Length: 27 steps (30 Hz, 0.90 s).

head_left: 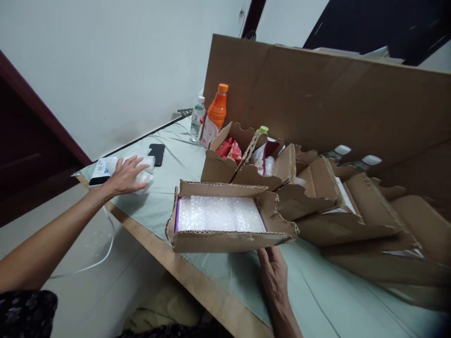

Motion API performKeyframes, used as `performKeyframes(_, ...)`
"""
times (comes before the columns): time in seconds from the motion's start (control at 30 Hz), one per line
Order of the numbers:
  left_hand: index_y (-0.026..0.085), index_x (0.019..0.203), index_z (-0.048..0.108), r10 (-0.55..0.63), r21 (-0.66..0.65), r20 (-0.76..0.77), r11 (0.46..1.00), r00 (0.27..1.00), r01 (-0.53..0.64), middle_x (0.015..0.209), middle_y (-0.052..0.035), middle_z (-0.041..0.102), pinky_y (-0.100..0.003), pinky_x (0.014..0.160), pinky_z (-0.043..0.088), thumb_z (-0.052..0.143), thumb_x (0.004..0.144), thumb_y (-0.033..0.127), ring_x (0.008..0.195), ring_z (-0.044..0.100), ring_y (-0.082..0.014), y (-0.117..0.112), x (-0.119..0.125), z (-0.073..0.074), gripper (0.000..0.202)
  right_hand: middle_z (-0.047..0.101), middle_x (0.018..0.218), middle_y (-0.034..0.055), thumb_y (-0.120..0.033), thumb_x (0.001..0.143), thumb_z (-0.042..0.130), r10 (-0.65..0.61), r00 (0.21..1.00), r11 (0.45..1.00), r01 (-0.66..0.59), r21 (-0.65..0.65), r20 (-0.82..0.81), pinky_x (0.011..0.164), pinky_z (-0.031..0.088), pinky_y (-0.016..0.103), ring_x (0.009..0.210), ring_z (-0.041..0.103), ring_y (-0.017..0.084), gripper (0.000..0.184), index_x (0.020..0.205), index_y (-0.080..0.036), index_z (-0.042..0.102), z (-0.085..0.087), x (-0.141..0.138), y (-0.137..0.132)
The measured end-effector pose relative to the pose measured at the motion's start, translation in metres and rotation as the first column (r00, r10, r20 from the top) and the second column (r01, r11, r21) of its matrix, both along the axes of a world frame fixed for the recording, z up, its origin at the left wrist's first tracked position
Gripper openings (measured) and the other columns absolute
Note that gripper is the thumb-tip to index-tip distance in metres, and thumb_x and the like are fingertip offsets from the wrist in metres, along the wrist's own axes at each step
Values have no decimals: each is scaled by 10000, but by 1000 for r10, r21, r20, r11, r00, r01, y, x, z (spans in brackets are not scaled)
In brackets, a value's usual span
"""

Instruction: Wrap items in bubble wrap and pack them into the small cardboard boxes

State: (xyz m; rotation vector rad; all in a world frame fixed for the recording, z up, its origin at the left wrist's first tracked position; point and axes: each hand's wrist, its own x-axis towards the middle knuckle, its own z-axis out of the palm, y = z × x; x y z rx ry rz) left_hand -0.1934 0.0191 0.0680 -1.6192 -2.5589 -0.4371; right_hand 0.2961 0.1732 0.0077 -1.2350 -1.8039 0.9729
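At the far left, a white-and-blue packet (103,168) is lying near the corner of a table covered with a pale green cloth (176,143). Just right of it, the left hand (127,176) is reaching palm-down over clear plastic wrapping (149,162); its fingers are spreading loosely, released rather than clenched. Beyond that hand, a black smartphone (157,154) is lying flat on the cloth.

Farther right, an open corrugated cardboard box (225,242) is sitting near the table's front edge, holding a bubble-wrapped item (221,213) with purple showing at its ends. Behind it, a clear water bottle (198,119) and an orange drink bottle (216,112) are standing side by side, and red packets (229,149) are filling a cardboard bin (215,169).

The right hand (276,277) is reaching up to the box's near bottom edge, towards its right end; its fingertips are partly hiding beneath, so I cannot tell whether they are grasping it. More cardboard bins (313,199) are standing rightward, before a tall cardboard panel (317,94).
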Motion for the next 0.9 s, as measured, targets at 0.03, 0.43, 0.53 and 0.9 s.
performKeyframes(0.03,178,1306,676,-21,91,31,996,999,18,1546,-214,514,-674,1200,216,647,754,494,1497,366,-437,-6,11,4,637,756,1004,95,-650,848,599,-8,1000,1000,8,-12,-12,835,524,380,923,664,273,507,1024,-187,706,4,2,-2)
performKeyframes(0.43,269,1614,344,-316,444,871,835,375,-325,1364,-177,667,-532,1032,584,759,660,772,1306,618,-402,-48,244,-66,1155,721,1171,117,-594,846,645,117,993,990,-117,-72,-12,692,566,348,798,707,233,575,1259,-195,611,53,-23,-44)
performKeyframes(0.53,283,1584,389,-237,420,884,782,403,-461,1268,-134,718,-533,1046,586,766,759,625,1227,673,-387,-58,251,-71,969,706,1206,119,-546,884,617,215,976,977,-215,-8,-28,720,571,354,838,706,235,564,1321,-189,591,60,-55,-45)
performKeyframes(0.9,302,1643,102,-82,598,720,577,689,-556,1719,-127,162,-499,1238,357,720,843,451,1571,264,-343,-33,229,-52,1021,571,1497,124,-413,937,535,581,793,813,-552,188,-183,1118,464,452,1351,552,278,581,1475,-192,506,64,-253,29)
